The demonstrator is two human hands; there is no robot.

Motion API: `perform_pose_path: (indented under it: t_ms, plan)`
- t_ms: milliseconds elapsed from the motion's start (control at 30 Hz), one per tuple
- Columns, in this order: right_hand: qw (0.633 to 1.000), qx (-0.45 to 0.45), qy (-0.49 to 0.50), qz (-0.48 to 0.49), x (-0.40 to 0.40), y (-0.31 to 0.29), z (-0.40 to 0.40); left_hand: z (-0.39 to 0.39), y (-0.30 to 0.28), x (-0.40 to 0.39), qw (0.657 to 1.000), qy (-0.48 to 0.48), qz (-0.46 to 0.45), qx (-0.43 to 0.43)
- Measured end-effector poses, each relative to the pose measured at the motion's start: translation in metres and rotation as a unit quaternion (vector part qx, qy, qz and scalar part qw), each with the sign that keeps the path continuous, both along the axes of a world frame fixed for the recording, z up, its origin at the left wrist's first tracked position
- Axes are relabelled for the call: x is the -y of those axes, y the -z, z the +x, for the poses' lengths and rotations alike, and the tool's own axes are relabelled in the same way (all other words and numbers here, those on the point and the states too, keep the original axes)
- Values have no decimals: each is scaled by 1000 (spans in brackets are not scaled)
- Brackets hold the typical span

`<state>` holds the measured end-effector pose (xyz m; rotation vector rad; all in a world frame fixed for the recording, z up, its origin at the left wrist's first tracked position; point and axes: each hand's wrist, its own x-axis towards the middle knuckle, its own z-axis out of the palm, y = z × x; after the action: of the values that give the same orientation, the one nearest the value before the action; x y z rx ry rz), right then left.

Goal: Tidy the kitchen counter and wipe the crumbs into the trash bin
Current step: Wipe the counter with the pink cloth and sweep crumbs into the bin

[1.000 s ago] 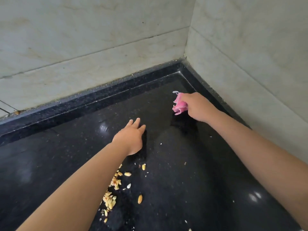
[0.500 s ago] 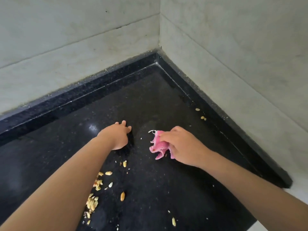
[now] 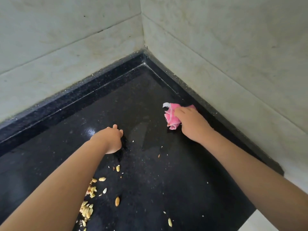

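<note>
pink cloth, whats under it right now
The pink cloth, bunched in the right hand, rests on the black counter. Any crumbs beneath it are covered, so they cannot be seen.

Left hand [image 3: 108, 140], at frame centre, palm down with fingers curled; its forearm runs in from the lower left. Right hand [image 3: 191, 124], right of centre, fingers closed around a cloth [image 3: 171, 118]; its forearm enters from the lower right.
</note>
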<state>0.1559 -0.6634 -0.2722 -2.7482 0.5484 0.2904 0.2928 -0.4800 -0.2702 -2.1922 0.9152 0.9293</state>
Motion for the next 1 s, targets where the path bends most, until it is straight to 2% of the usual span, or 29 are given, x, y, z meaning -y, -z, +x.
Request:
perform_pose_path:
  t_ms: [100,167,233,300,400,467,533,600,700,767,900,1000]
  plan:
    - [998,29,7,55,-22,0,-23,-2,-4,3,1000,-1,-4,7]
    - [991,101,-15,83,-39,-8,-33,-4,-6,5,1000,-5,-10,12]
    - [977,197,-55,55,-43,-15,-35,-6,-8,7,1000,-9,-14,17]
    - [968,238,-85,0,-35,-17,-30,-8,-8,8,1000,-10,-13,21]
    - [969,211,-112,-64,-10,-13,-18,-9,-8,7,999,-14,-16,26]
    - [979,145,-115,-83,3,-4,-17,-9,-7,6,999,-19,-22,25]
    - [989,72,-98,-89,9,8,-23,-10,-7,6,999,-29,-28,24]
    - [997,23,-64,-33,10,17,-33,-11,-6,6,998,-40,-33,22]
    - [999,40,18,6,2,20,-41,-12,-3,6,997,-59,-45,16]
    - [997,56,35,29,-12,18,-50,-13,-1,5,997,-64,-47,13]
    - [985,105,-23,131,-50,3,-68,-13,3,3,996,-71,-49,5]
    - [973,197,-74,95,-53,-13,-64,-14,3,3,996,-76,-52,5]
